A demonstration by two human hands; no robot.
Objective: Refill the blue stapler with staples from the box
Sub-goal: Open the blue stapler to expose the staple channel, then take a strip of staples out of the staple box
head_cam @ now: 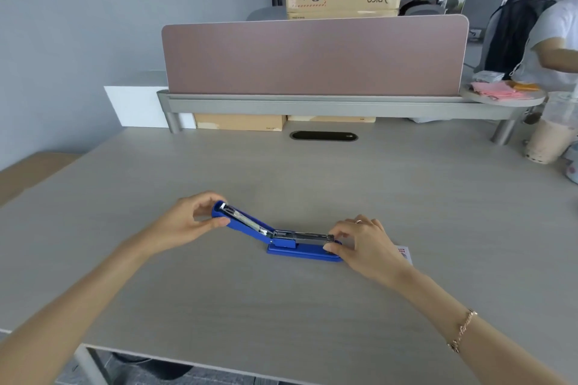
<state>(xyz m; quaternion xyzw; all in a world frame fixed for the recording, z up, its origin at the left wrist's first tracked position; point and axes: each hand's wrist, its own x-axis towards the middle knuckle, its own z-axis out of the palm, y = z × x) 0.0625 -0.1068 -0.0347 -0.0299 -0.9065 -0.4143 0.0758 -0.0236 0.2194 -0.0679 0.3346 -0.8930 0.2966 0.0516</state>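
Note:
The blue stapler (281,239) lies on the desk, swung wide open. Its lid points up and to the left, and its metal staple channel lies flat over the base, pointing right. My left hand (190,222) pinches the raised tip of the lid between thumb and fingers. My right hand (362,244) grips the front end of the channel and base with its fingertips. The staple box (406,255) is a small white and red pack on the desk just right of my right hand, mostly hidden behind it.
A pink divider screen (312,56) on a grey shelf closes off the far side of the desk (281,306). A plastic cup of milk tea (549,131) stands far right. Another person (556,40) is at back right. A cable slot (323,136) sits mid-back.

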